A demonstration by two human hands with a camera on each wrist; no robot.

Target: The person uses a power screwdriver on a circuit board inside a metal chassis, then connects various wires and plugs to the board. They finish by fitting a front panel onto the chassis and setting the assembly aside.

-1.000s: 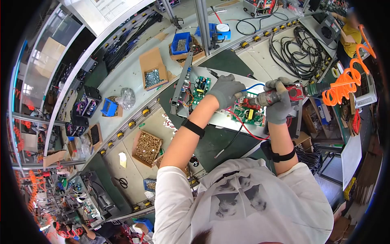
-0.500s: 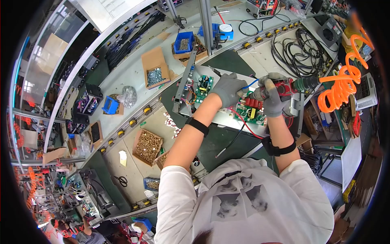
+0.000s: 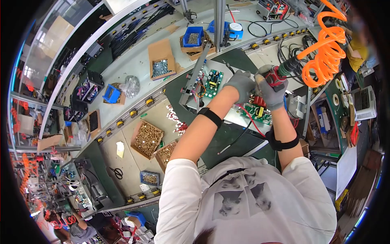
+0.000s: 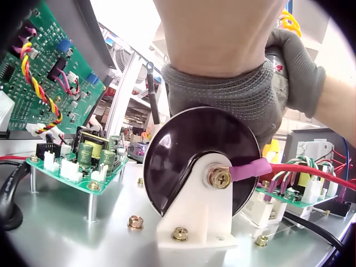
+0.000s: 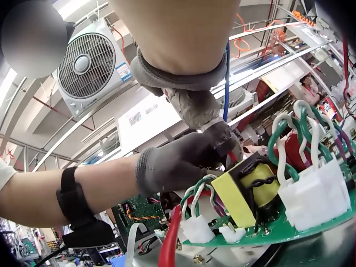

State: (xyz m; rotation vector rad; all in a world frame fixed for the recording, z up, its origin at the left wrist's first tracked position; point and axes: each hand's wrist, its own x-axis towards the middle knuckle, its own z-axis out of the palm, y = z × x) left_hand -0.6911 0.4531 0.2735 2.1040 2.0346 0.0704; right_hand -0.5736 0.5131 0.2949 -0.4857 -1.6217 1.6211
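My gloved right hand (image 3: 273, 91) grips a red and grey power tool (image 3: 277, 77) above a metal chassis (image 3: 235, 116). Close against the tool's nose is my gloved left hand (image 3: 243, 86); its fingertips are mostly hidden, and what they hold cannot be made out. The right wrist view shows the tool's nose (image 5: 218, 135) at the left hand's fingers. Below the left hand, a dark round part (image 4: 183, 150) stands behind a white bracket (image 4: 200, 208), with a purple-sleeved red wire (image 4: 300, 168) bolted on. Green circuit boards (image 3: 212, 83) flank the hands.
An orange coiled hose (image 3: 325, 53) hangs from the tool at the right. Cardboard boxes of brass-coloured screws (image 3: 148, 138), a box of silvery screws (image 3: 160, 68) and blue bins (image 3: 193, 36) lie leftward. Black cable coils (image 3: 290, 51) are behind.
The power tool and right hand have moved left and up, nearer the left hand, and the tool is more tilted. The hose has swung upward. The blue wire between the hands is now hidden there.
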